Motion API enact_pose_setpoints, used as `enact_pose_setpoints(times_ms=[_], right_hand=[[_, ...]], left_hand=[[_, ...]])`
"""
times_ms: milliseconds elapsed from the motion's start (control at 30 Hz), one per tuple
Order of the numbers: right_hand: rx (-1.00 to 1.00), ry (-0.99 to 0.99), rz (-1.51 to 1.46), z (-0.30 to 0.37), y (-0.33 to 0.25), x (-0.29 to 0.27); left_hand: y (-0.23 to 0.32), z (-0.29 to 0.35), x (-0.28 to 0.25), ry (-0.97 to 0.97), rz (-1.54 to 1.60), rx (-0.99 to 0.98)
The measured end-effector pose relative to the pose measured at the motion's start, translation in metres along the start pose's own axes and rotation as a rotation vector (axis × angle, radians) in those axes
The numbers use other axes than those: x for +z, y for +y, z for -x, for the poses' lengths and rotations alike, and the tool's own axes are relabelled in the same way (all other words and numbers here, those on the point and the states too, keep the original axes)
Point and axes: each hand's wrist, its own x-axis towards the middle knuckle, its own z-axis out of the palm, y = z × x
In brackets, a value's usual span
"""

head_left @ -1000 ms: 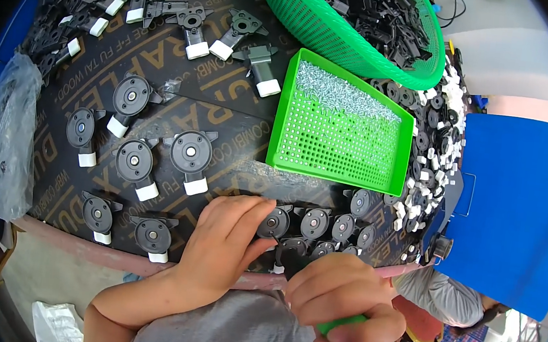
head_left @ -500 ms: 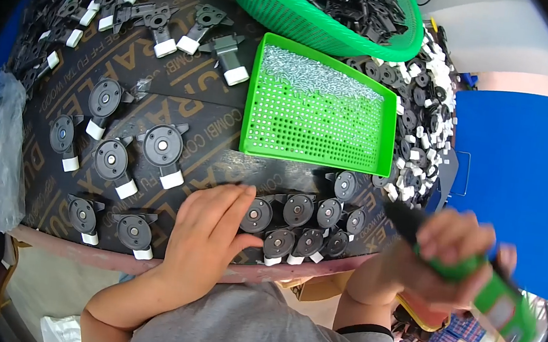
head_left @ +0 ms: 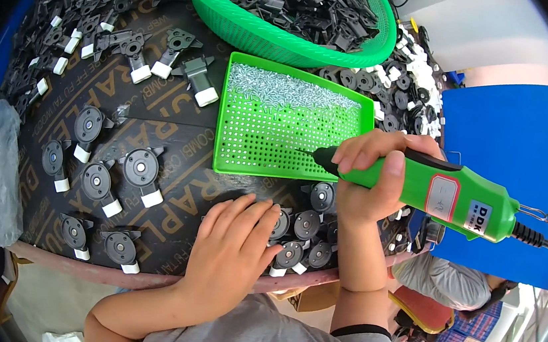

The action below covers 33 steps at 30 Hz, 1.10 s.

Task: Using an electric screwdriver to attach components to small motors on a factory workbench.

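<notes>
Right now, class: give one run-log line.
right hand: holds green power screwdriver, bit over green tray | left hand: open, beside round black part

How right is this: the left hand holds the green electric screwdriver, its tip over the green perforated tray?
Wrong hand. In the head view, the right hand, not the left hand, holds the green electric screwdriver, its tip over the green perforated tray.
</notes>
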Motion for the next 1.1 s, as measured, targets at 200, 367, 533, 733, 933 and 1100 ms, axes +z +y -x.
enact_pose_setpoints(times_ms=[200, 367, 533, 733, 933, 1100], right_hand=[[-0.028, -0.033, 0.039, 0.001, 0.009, -0.001], [-0.027, -0.03, 0.028, 0.001, 0.007, -0.004], [-0.026, -0.019, 0.045, 0.002, 0.007, -0.004], [0.061, 0.046, -0.177, 0.005, -0.089, -0.001], [-0.011, -0.324, -0.065, 0.043, -0.095, 0.006], [-0.008, -0.37, -0.048, 0.055, -0.083, 0.001]], left_hand=[[-0.004, -0.001, 0.003, -0.006, 0.001, -0.019], [-0.002, -0.003, 0.005, 0.002, -0.025, 0.006], [-0.002, -0.001, 0.008, 0.0, 0.012, -0.011], [0.001, -0.004, 0.004, 0.011, 0.005, -0.012], [-0.001, -0.002, 0.01, 0.015, -0.033, -0.077], [0.0, -0.005, 0.013, 0.018, -0.007, -0.069]])
